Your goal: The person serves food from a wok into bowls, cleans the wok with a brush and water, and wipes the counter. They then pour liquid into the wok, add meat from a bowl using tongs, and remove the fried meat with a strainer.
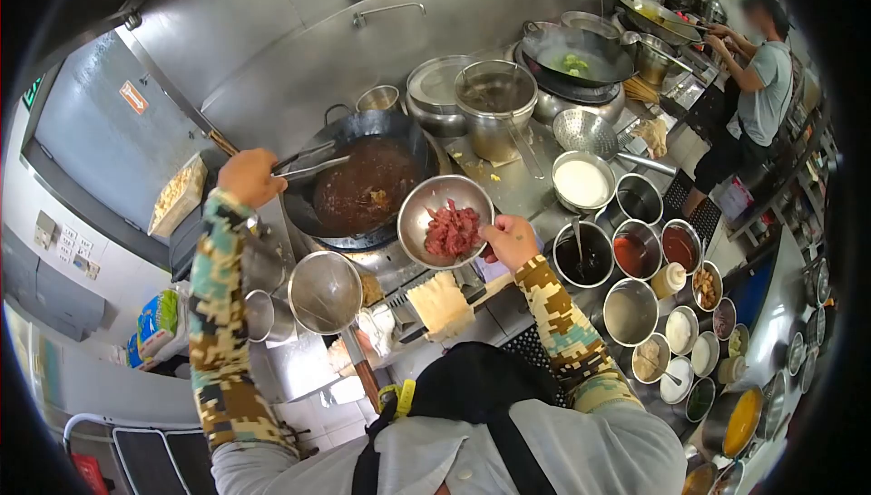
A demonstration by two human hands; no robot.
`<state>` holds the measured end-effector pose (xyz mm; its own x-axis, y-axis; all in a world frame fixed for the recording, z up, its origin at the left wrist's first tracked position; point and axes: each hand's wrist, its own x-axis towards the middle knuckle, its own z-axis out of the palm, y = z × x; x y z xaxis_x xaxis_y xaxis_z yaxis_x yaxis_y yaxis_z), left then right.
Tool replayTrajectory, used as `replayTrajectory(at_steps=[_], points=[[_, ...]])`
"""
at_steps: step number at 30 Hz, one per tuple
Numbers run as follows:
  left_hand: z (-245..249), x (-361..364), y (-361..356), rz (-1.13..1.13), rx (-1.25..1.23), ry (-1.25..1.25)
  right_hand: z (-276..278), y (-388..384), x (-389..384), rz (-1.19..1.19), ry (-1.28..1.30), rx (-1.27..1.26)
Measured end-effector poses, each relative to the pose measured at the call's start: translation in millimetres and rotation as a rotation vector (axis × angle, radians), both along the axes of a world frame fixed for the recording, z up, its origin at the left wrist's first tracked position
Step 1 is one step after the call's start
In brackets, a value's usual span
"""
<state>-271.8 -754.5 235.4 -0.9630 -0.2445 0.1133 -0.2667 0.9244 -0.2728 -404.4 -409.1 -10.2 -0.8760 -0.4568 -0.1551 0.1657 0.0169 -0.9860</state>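
Steel bowl (pixel 417 214) of raw red meat (pixel 452 230), head view. The right hand (pixel 511 241) grasps the bowl at its right rim with the fingers curled over the edge, so the bowl lies directly left of the fingers, its open face tipped slightly towards the viewer. The far-left edge of the bowl overlaps the near-right rim of the black wok (pixel 408 137), which holds dark brown liquid; the meat is heaped at the bowl's centre. At the wok's left rim, the left hand (pixel 249 177) is clenched around a long utensil (pixel 308 166) whose metal shaft runs rightwards into the wok. The right hand is the nearer one to the meat. Sauce pots (pixel 612 245) stand to the right of the right hand, and a large ladle (pixel 325 294) rests below the wok. A second person (pixel 758 87) works at the far burners.
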Motion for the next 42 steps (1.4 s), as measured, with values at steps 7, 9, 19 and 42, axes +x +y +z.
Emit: replayTrajectory(at_steps=[7, 9, 19, 42], points=[[-91, 32, 93, -0.402, 0.265, -0.024, 16, -28, 11, 0.123, 0.153, 0.051], [-113, 33, 100, -0.349, 0.205, 0.036, 19, -35, 14, 0.141, 0.226, 0.076], [-132, 46, 89, -0.202, 0.16, -0.137, 2, -49, 11, 0.091, 0.406, 0.147], [-69, 0, -43, 0.048, 0.109, 0.056, -16, -31, -6, 0.004, 0.095, 0.028]])
